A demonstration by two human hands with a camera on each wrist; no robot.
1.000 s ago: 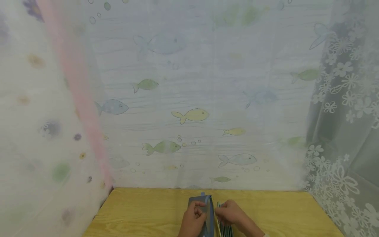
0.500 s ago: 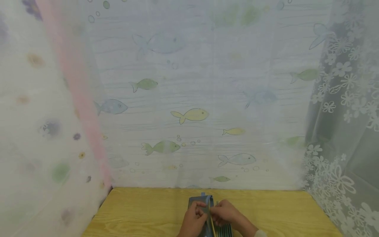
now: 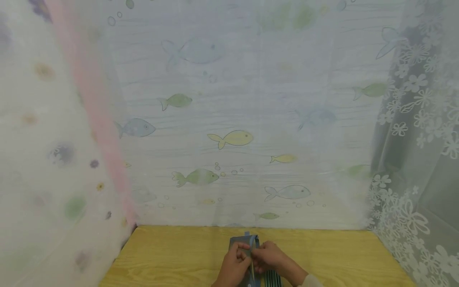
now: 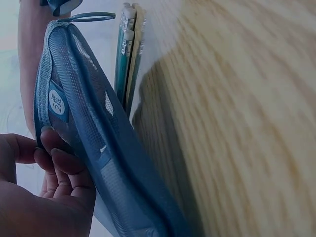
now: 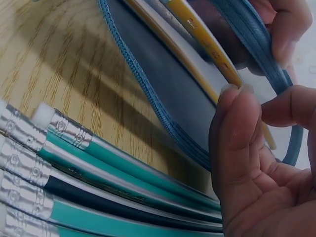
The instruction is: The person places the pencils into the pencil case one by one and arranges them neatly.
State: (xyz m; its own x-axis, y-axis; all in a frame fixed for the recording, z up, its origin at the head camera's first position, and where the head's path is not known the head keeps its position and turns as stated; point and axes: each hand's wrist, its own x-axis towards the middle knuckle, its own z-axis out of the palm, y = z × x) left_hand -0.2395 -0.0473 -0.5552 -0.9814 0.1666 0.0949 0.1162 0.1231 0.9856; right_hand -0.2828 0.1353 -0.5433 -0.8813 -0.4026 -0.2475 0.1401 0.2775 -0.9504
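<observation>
Blue mesh zip pencil case, unzipped, on edge on wooden table; yellow pencil inside; green pencils alongside.

Bare table left of pouch, more bare wood right of pencils: room for hand on both sides

Far side: narrow strip of wood between pouch and fish curtain; curtain closes off back edge

Floral curtain hangs at right corner, dotted curtain at left

Middle crowded: left hand and right hand meet over pouch mouth; pencil row just beside pouch, little gap between
</observation>
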